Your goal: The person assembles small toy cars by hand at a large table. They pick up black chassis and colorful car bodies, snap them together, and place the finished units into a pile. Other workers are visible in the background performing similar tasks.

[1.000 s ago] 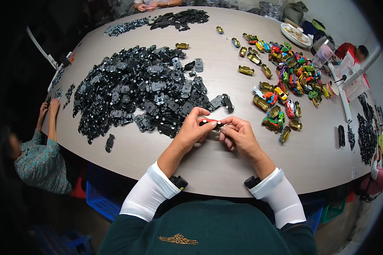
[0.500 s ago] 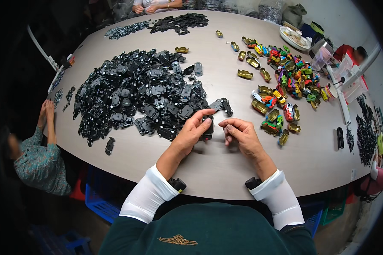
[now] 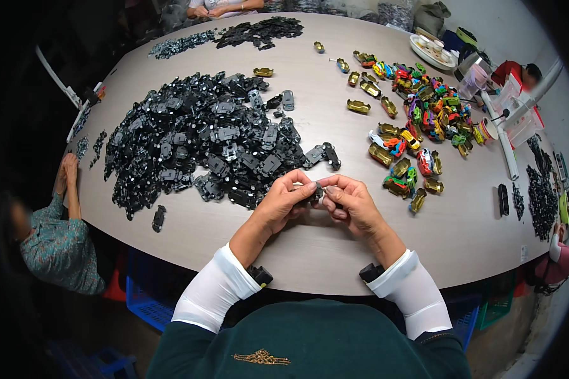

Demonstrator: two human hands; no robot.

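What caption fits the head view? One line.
Both hands pinch a small black part between a black chassis pile and coloured toy cars.

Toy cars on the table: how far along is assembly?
Done: nothing clearly; the colourful car bodies at right look like loose shells. In hand: left hand and right hand pinch one small dark part between them. Left: the large black chassis pile, seemingly most of the work.

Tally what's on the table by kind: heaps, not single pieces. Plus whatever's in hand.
Black part heaps: 3 (centre, far, right end)
Grey part heap: 1
Coloured car shell heap: 1
Black piece held by left hand and right hand: 1
Total: 6
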